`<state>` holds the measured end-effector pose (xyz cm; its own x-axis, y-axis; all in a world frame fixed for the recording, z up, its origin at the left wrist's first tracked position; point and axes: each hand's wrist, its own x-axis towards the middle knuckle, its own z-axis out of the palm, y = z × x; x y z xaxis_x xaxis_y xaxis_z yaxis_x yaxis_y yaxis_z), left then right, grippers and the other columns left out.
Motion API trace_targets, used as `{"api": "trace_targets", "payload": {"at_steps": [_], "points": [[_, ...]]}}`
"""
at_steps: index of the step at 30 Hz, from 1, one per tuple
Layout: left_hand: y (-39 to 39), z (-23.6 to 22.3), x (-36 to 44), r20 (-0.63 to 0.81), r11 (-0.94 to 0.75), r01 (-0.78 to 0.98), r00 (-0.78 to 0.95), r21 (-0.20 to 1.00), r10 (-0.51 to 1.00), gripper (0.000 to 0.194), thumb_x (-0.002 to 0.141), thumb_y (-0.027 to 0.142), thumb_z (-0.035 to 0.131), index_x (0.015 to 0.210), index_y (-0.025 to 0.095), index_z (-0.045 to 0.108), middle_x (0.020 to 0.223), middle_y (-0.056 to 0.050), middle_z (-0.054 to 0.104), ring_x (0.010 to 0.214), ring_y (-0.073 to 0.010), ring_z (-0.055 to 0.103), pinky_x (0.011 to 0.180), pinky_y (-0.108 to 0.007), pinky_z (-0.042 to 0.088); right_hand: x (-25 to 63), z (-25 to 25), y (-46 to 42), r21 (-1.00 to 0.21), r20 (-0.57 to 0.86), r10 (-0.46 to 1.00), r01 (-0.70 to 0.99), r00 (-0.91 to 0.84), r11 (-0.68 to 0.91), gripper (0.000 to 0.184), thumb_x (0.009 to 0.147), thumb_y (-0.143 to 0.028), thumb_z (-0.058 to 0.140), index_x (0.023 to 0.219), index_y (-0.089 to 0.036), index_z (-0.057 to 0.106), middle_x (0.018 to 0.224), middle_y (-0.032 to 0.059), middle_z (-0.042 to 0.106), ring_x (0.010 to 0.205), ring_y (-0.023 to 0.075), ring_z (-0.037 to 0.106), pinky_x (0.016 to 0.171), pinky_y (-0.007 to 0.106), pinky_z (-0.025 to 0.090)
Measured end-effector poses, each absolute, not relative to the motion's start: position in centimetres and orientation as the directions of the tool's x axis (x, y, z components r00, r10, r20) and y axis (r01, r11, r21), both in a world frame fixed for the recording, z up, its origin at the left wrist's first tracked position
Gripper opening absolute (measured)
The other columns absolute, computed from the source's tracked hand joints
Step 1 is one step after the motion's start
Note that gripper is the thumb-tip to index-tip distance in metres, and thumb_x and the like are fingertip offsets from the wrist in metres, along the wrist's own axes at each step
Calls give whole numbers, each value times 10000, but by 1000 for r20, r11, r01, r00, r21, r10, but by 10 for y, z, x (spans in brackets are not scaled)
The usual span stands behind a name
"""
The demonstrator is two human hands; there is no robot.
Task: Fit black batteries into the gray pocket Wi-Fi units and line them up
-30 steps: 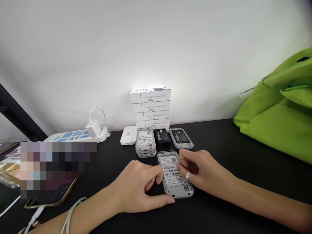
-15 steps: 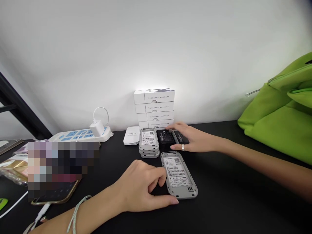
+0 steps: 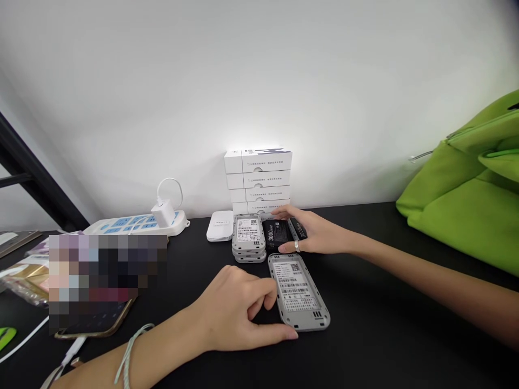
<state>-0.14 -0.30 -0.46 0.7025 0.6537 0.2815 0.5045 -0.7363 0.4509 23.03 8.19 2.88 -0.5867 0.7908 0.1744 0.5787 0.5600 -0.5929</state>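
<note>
A grey device shell with a printed label inside lies face up on the black table. My left hand grips its left side, index finger curled at the edge and thumb at the near corner. Beyond it, my right hand, with a ring on the thumb, spans a black 3000mAh battery, fingertips at its far edge and thumb at its near edge. Another black battery is partly hidden under this hand. To the left of the batteries stands a stack of similar grey shells.
White boxes are stacked against the wall. White covers lie left of the shells. A power strip with a charger, a phone and plastic packets occupy the left. A green bag sits at right.
My right hand has shifted slightly left, its thumb and fingers now around the left battery. My left hand and the grey shell have stayed put.
</note>
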Motion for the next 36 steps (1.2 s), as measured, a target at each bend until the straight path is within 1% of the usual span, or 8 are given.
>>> {"api": "trace_targets", "payload": {"at_steps": [6, 12, 18, 22, 28, 31, 33, 36], "points": [[-1, -6, -2, 321, -753, 490, 697, 440, 641, 429, 754, 469, 763, 662, 178, 461, 441, 118, 362, 404, -51, 390, 479, -199, 273, 236, 35, 51, -669, 239, 810, 514, -535, 537, 587, 748, -411, 753, 1240, -278, 462, 1296, 75, 570, 1153, 293, 580, 964, 490, 494], [-2, -5, -1, 294, -737, 502, 697, 452, 654, 455, 754, 468, 763, 640, 177, 433, 437, 119, 351, 403, -49, 375, 479, -199, 278, 250, 24, 7, -624, 105, 824, 608, -557, 491, 654, 764, -518, 727, 1318, -341, 428, 1408, 37, 489, 1311, 316, 438, 1116, 541, 335], [-3, -3, 0, 276, -728, 511, 697, 457, 662, 455, 759, 463, 760, 639, 177, 427, 437, 120, 344, 406, -46, 373, 484, -198, 289, 252, 16, 2, -632, 58, 773, 576, -632, 518, 619, 815, -552, 667, 1337, -300, 452, 1441, 58, 476, 1381, 290, 366, 1148, 480, 319], [-2, -4, 0, 266, -724, 517, 698, 457, 665, 465, 757, 483, 756, 641, 179, 425, 441, 119, 349, 411, -47, 378, 481, -200, 285, 250, 14, -1, -568, 70, 758, 599, -648, 564, 623, 854, -576, 605, 1369, -262, 452, 1474, 87, 453, 1425, 289, 296, 1167, 495, 285], [-3, -3, -1, 249, -719, 522, 701, 459, 668, 471, 762, 508, 746, 642, 179, 432, 451, 117, 363, 416, -47, 389, 487, -204, 290, 245, 16, -8, -335, 12, 674, 632, -739, 699, 921, 795, -719, 561, 1474, -124, 379, 1536, 177, 382, 1441, 391, 229, 1151, 597, 255], [-3, -2, 0, 242, -714, 532, 698, 455, 674, 469, 755, 506, 753, 642, 179, 436, 449, 118, 365, 418, -49, 392, 489, -206, 290, 242, 19, -8, -244, -24, 637, 622, -771, 744, 934, 824, -737, 496, 1504, -118, 334, 1551, 168, 365, 1439, 426, 208, 1141, 654, 212], [-2, -2, 0, 241, -713, 534, 697, 454, 675, 468, 755, 502, 754, 643, 179, 435, 449, 118, 364, 417, -48, 390, 489, -205, 289, 242, 19, -8, -235, -31, 629, 617, -777, 751, 899, 838, -721, 491, 1500, -129, 348, 1548, 166, 372, 1436, 430, 211, 1135, 660, 219], [-1, -2, 0, 244, -716, 525, 701, 461, 671, 469, 750, 503, 761, 645, 179, 439, 448, 120, 357, 416, -47, 386, 482, -203, 283, 242, 16, -10, -321, -20, 665, 635, -746, 703, 833, 830, -643, 570, 1480, -164, 368, 1559, 166, 325, 1440, 391, 226, 1097, 577, 365]]}}
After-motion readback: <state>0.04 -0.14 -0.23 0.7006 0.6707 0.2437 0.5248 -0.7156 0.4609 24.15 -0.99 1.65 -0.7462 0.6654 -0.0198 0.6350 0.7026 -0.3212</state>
